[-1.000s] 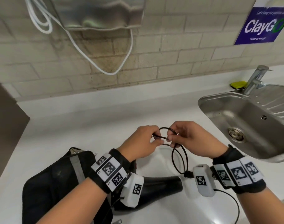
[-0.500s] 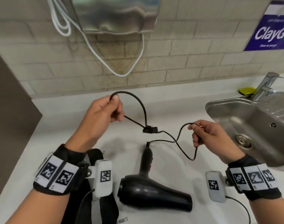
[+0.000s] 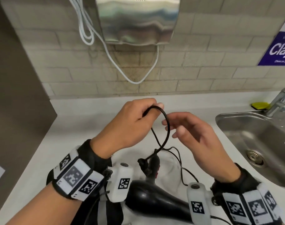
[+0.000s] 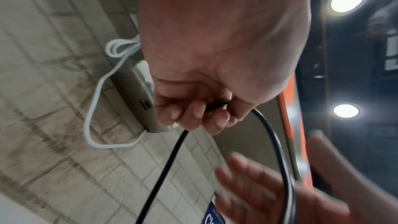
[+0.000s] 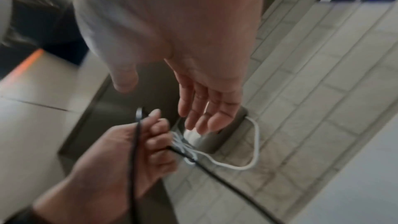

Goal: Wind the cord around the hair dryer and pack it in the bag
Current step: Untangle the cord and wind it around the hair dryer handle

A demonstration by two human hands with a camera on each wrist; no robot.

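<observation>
The black hair dryer (image 3: 154, 198) lies on the white counter between my wrists, handle pointing away. Its black cord (image 3: 166, 127) rises from the handle in a loop. My left hand (image 3: 138, 120) pinches the top of that loop above the counter; the left wrist view shows its fingers curled round the cord (image 4: 217, 106). My right hand (image 3: 187, 130) hovers just right of the loop with fingers straight and holds nothing; the right wrist view shows the same flat hand (image 5: 206, 108). A thinner stretch of cord (image 3: 182, 169) trails on the counter. The black bag (image 3: 112, 210) shows only partly under my left wrist.
A steel sink (image 3: 258, 143) with a tap (image 3: 279, 101) sits at the right, a yellow sponge (image 3: 260, 105) beside it. A steel hand dryer (image 3: 138, 20) with a white cable (image 3: 135, 78) hangs on the tiled wall. A dark panel (image 3: 16, 78) borders the counter on the left.
My right hand has let go of the cord and opened, moving in toward my left. My left hand has come right and nearer, still holding the cord, which now hangs as one loop.
</observation>
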